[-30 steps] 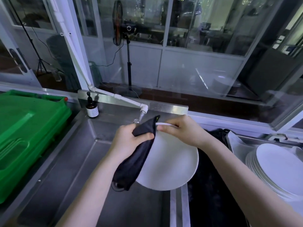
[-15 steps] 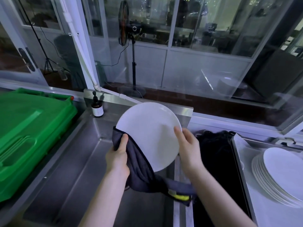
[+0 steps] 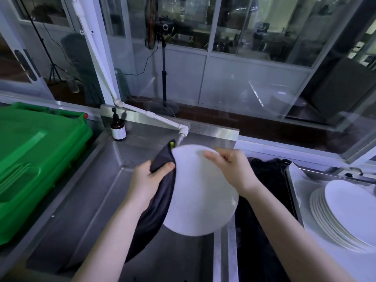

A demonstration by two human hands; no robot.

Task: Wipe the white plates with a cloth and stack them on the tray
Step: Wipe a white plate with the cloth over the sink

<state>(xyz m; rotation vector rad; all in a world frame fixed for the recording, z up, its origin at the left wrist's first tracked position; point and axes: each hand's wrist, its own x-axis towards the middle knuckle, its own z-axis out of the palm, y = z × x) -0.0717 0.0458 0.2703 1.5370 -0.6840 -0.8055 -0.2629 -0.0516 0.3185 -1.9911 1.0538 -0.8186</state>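
1 white plate (image 3: 200,192) is held up over the steel sink (image 3: 85,202), tilted with its face toward the camera and its lower edge above the divider between the 2 basins. The left hand (image 3: 145,181) grips a dark cloth (image 3: 159,210) against the plate's left rim, with the thumb pressed on top of the fabric and the fingers hidden behind it. The cloth wraps that rim and hangs down below the wrist into the left basin, and a small yellow-green tag shows at its upper tip. The right hand (image 3: 234,169) grasps the plate's upper right rim, fingers curled over the far edge; they are blurred, so the exact hold is hard to read. To the right, a stack of white plates (image 3: 345,216) rests on the metal tray (image 3: 292,180), fanned slightly toward the left and well apart from the held plate. Something black (image 3: 262,224) fills the right basin between the plate and the tray. A white pipe tap (image 3: 156,117) slants down from the window frame and ends just behind the plate's top edge. A brown pump bottle (image 3: 118,128) stands at the sink's back left corner, beside a green plastic crate (image 3: 38,159). Beyond the glass stands a pedestal fan (image 3: 163,68).
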